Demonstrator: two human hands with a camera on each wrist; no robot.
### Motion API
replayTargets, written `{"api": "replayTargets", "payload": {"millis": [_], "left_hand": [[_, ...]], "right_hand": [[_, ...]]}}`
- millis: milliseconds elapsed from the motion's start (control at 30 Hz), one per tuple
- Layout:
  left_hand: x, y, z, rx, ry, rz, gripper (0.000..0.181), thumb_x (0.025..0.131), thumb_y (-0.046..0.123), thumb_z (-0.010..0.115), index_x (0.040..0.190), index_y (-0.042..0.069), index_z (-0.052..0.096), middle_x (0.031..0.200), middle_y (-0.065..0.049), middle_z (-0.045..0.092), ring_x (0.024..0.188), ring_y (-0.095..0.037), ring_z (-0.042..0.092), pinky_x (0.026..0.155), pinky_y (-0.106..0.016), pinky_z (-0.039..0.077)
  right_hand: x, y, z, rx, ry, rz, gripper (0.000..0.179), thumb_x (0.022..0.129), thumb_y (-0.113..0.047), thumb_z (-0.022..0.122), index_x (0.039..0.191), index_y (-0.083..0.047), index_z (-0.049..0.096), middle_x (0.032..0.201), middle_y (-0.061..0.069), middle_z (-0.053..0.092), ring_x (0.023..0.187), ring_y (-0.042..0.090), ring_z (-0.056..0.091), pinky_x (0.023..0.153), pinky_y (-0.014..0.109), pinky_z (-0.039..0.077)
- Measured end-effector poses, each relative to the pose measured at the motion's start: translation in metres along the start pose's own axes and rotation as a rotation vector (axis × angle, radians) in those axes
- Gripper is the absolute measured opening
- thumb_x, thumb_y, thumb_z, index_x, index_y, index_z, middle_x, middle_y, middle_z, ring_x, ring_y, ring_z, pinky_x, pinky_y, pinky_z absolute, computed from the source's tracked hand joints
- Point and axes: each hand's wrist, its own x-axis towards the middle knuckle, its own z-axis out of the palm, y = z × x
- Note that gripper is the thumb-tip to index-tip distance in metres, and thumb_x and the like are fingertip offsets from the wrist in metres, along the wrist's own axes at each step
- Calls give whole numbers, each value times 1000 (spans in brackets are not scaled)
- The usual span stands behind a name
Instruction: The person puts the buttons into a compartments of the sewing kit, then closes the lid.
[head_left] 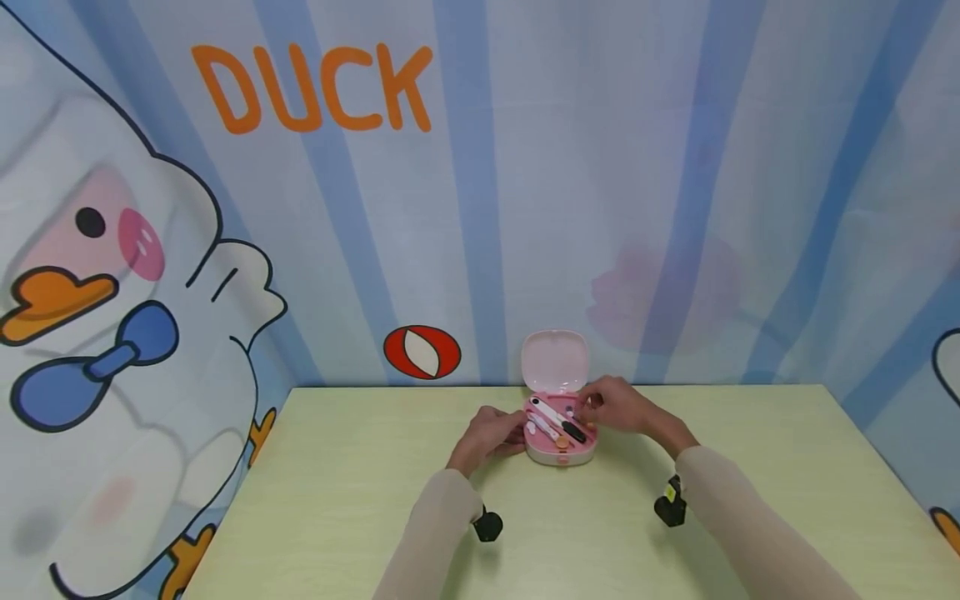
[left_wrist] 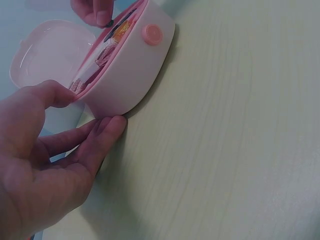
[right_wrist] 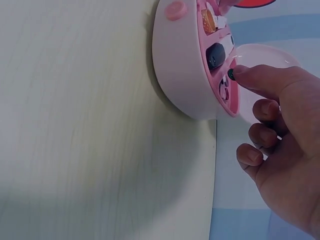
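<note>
A small white-and-pink case (head_left: 540, 457) stands on the table with its pale pink lid (head_left: 555, 360) raised at the back. My left hand (head_left: 491, 432) grips its left side, thumb on the rim and fingers low against the wall. Over the right compartment, my right hand (head_left: 618, 404) pinches a small dark green, round piece (right_wrist: 231, 74) between thumb and forefinger. Inside the case lies a slim white stick-shaped tool with a black end (right_wrist: 216, 56). Beside it are an orange-topped piece (right_wrist: 207, 21) and small pink and white items. A round pink button (left_wrist: 152, 34) marks the front wall.
The pale wood-look table (head_left: 360, 500) ends at a backdrop (head_left: 540, 208) with blue stripes and a printed duck, close behind the raised lid. A black wrist camera (head_left: 488, 527) hangs under the left sleeve and another (head_left: 671, 505) under the right one.
</note>
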Motion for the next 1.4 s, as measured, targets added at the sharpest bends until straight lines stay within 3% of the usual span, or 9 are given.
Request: {"api": "replayTargets", "payload": {"millis": [667, 1000, 1400], "left_hand": [[-3, 4, 1, 1, 11, -2, 33, 100, 27, 67, 115, -2, 68, 96, -11, 72, 87, -21, 70, 83, -31, 62], [-1, 3, 1, 2, 7, -6, 32, 100, 28, 67, 113, -1, 68, 95, -11, 72, 85, -20, 70, 81, -30, 62], [0, 2, 2, 14, 11, 0, 33, 101, 28, 66, 115, -2, 67, 95, -10, 72, 84, -19, 70, 80, -28, 62]], "right_hand": [[25, 1, 12, -10, 16, 133, 7, 99, -12, 71, 98, -7, 76, 80, 1, 64, 71, 17, 54, 59, 26, 46], [25, -3, 10, -13, 39, 127, 14, 100, -14, 69, 112, -7, 74, 79, 4, 63, 66, 18, 57, 56, 27, 48], [10, 0, -7, 3, 247, 58, 37, 101, -21, 70, 131, -1, 61, 80, 5, 55, 65, 20, 48, 57, 32, 42]]}}
